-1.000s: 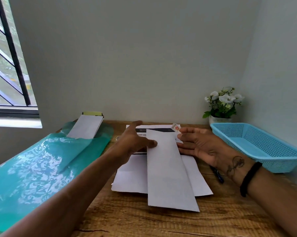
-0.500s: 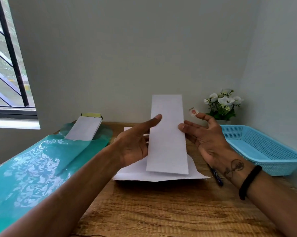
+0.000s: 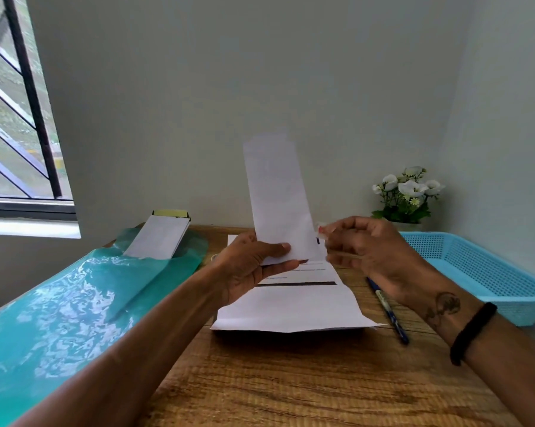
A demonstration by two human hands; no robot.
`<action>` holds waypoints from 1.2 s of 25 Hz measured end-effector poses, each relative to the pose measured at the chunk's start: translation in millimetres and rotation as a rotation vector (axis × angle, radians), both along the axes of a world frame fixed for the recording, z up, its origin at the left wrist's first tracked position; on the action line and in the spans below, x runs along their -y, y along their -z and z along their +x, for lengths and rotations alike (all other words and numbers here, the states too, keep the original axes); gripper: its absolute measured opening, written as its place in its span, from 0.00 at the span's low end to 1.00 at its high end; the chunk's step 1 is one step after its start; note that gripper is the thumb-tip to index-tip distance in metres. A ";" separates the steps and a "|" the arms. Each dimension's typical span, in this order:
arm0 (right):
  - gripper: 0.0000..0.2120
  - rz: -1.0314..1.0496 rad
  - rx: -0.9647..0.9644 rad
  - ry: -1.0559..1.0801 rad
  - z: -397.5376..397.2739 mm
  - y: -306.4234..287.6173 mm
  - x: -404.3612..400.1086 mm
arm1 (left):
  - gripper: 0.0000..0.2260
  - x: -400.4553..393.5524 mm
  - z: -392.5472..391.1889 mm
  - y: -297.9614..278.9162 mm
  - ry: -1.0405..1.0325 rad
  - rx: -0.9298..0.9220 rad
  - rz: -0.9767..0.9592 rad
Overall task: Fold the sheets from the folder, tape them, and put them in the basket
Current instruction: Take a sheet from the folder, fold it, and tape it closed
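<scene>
while the left hand (image 3: 253, 266) is pinching the folded sheet (image 3: 278, 198) by its bottom edge and holding it upright above the table (image 3: 290, 380), the right hand (image 3: 374, 251) is hovering just beside it with fingers curled, seemingly pinching a small piece of tape (image 3: 321, 229), probably to seal the fold. more sheets (image 3: 290, 309) are lying below; the basket (image 3: 482, 266) is waiting at the right.

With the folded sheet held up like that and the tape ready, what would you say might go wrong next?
1. The left hand pinches only the bottom edge of the folded sheet; the tall free end may flop or spring open before taping.
2. The piece of tape pinched by the right hand could stick to the fingers or land crooked.
3. The pen lies near the right wrist and could get knocked on the way to the basket.
</scene>
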State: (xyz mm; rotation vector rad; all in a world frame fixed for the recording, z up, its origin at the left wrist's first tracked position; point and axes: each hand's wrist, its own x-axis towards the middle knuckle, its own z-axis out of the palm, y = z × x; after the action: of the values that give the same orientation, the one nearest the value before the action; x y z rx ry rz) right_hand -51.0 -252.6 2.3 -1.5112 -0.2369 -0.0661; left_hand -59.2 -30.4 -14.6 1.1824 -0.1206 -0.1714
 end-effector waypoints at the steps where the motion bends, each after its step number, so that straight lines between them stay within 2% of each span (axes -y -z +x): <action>1: 0.09 -0.050 -0.018 -0.031 -1.3 2.4 -3.2 | 0.16 0.6 -0.8 -0.3 -0.005 0.000 0.003; 4: 0.08 -0.144 -0.003 -0.052 -5.6 6.9 -8.2 | 0.14 4.9 -3.7 -1.3 -0.008 -0.002 0.021; 9: 0.06 -0.269 0.096 0.038 -7.6 10.5 -9.7 | 0.12 4.4 -4.2 -1.9 -0.014 0.000 0.049; 22: 0.06 -0.298 0.164 0.103 -8.7 12.5 -12.5 | 0.16 1.9 -0.4 -0.5 -0.004 0.005 0.065; 30: 0.05 -0.345 0.203 0.125 -7.1 17.7 -12.6 | 0.23 8.8 -3.5 7.5 -0.033 0.076 0.116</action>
State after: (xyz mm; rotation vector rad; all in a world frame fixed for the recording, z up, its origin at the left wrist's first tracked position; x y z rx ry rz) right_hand -58.1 -240.1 -15.3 -1.8648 -0.3277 -0.2918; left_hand -62.7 -39.2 -22.1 1.3059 -0.1591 -0.1057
